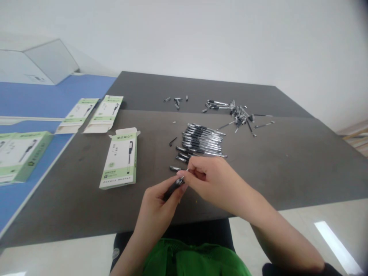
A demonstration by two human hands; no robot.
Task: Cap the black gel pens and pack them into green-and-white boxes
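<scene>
My left hand point(155, 203) pinches a dark pen part point(171, 189), my right hand point(217, 182) something slim point(188, 170) beside it, close work I judge needs steady alignment.

Green top point(198, 260), dark legwear point(201, 229), bare forearms

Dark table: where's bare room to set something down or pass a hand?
Widest: the table right of the pen row, nearer than the loose parts. Narrower: between the nearest upper-dark-surface box and the small black clip. Also bare: the left front, nearer than that box. Crowded: the pen row, the loose parts, and where left hand and right hand meet.
</scene>
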